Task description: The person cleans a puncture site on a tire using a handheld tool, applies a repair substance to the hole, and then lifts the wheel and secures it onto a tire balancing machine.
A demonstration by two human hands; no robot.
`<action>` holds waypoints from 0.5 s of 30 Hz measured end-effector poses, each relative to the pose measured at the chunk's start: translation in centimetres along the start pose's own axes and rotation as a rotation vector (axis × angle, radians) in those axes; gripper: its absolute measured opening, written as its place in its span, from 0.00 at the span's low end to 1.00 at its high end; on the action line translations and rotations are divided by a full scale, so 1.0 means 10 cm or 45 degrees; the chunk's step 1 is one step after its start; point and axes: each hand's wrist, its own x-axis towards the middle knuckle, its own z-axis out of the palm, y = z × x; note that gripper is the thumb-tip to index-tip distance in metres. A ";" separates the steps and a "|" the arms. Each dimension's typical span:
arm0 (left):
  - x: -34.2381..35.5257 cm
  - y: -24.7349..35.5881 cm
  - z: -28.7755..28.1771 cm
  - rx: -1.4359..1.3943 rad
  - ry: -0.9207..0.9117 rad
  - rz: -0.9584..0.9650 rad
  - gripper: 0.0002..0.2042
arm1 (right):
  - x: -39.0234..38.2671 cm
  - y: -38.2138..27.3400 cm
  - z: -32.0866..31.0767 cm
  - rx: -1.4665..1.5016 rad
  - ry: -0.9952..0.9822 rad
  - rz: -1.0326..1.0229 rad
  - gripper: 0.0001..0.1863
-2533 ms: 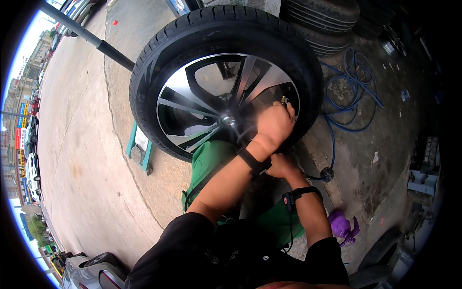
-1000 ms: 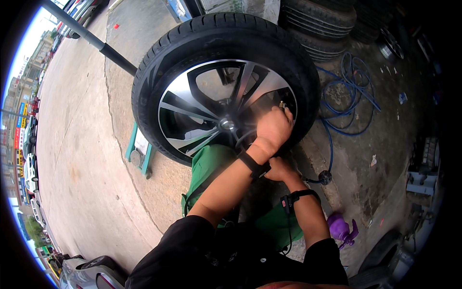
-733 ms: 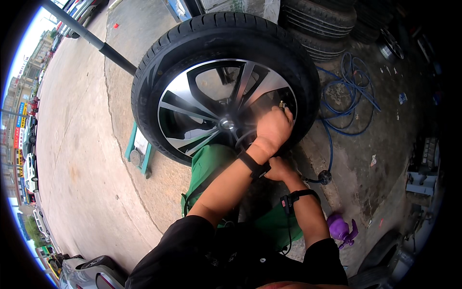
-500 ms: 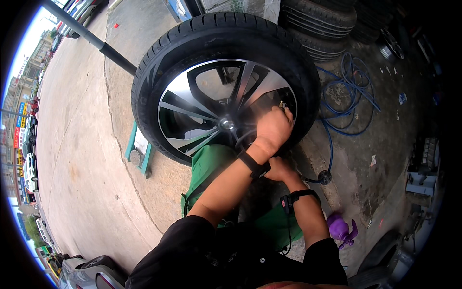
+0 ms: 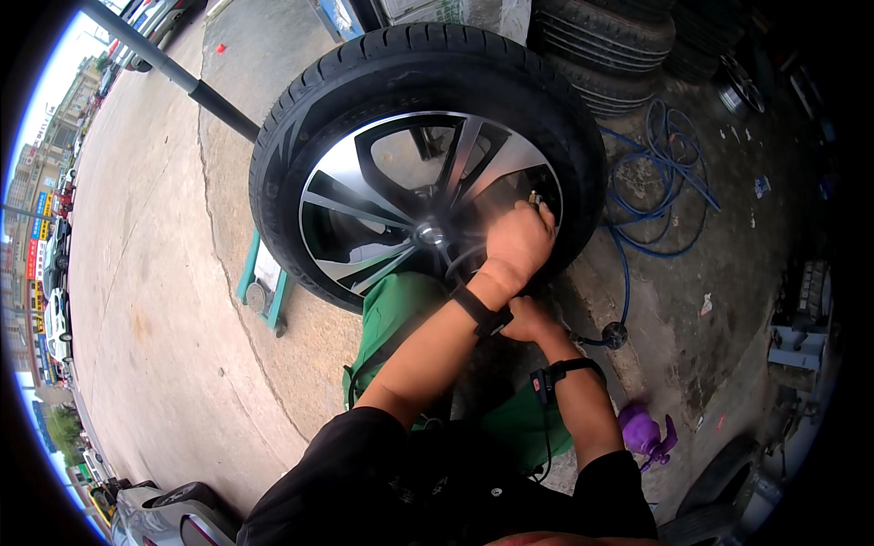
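A black tyre [image 5: 419, 68] on a silver-and-black alloy rim [image 5: 341, 168] fills the upper middle. My left hand [image 5: 519, 237] crosses to the rim's right side, closed around a small brass air fitting [image 5: 534, 198] at the valve area. Lower, by the tyre's bottom edge, my right hand [image 5: 528, 318] has curled fingers, closed on something I cannot make out. A hose with a round dark gauge [image 5: 615, 335] runs out from behind it. A dark curved hose shows beneath my left wrist. My green-clad leg [image 5: 391, 309] is against the lower side of the wheel.
A teal floor jack [image 5: 264, 291] is behind the wheel at left. Stacked tyres [image 5: 601, 36], a coiled blue hose [image 5: 655, 182] and a loose rim [image 5: 740, 86] lie right. A grey pole [image 5: 155, 59] crosses upper left. A purple spray bottle [image 5: 645, 428] stands lower right. Vehicles [image 5: 59, 318] line the far left.
Compared with the oldest frame, the wheel and my hands sit slightly lower in the picture. In the last second both hands stay in place; white cars in the distant left background shift.
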 end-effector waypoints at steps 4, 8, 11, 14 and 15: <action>0.00 0.01 0.00 0.008 -0.002 -0.008 0.24 | 0.01 0.00 0.00 -0.005 -0.009 0.015 0.22; 0.00 0.01 -0.01 0.003 -0.002 -0.004 0.24 | 0.00 0.00 -0.01 -0.005 -0.008 0.014 0.22; -0.01 0.01 -0.02 0.007 -0.005 -0.009 0.24 | -0.02 -0.03 -0.02 -0.022 -0.007 0.015 0.21; 0.00 0.00 0.00 0.006 0.008 -0.008 0.24 | -0.03 -0.04 -0.04 -0.021 -0.016 0.007 0.20; 0.00 0.00 0.00 0.006 0.008 -0.007 0.24 | -0.03 -0.04 -0.05 -0.021 -0.017 0.007 0.20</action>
